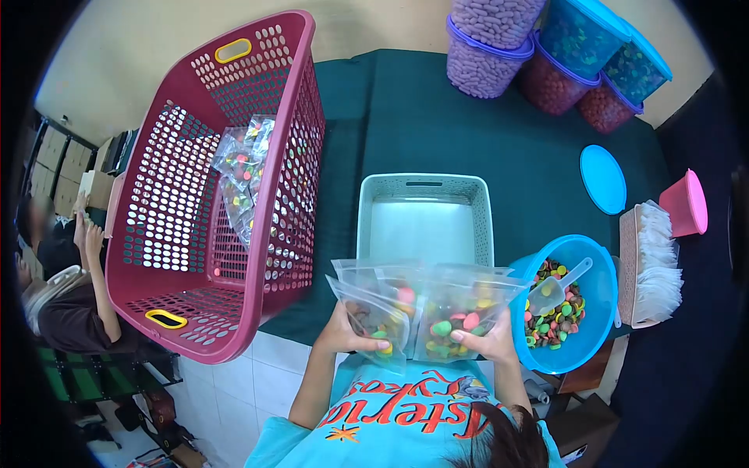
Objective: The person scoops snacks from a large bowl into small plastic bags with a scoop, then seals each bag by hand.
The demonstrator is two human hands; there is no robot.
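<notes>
My left hand (342, 331) grips clear plastic bags (384, 321) holding pink, green, yellow and brown candies. In my right hand (495, 339) are more clear bags (460, 304) with similar candies, the thumb pressed on the front one. Both bunches are upright, side by side in front of my chest. Fingers behind the bags are mostly hidden. Just beyond them is a pale green tray (485, 222) with nothing in it. To the right of my right hand, a blue tub (599, 320) holds loose candies (555, 316) and a clear scoop (550, 295).
A large maroon basket (300, 117) with filled bags (243, 168) stands at left. A woven box (628, 269) holds clear bags, near a pink container (684, 204) and blue lid (603, 179). Lidded tubs (484, 70) stand at the back. Another person (74, 304) is far left.
</notes>
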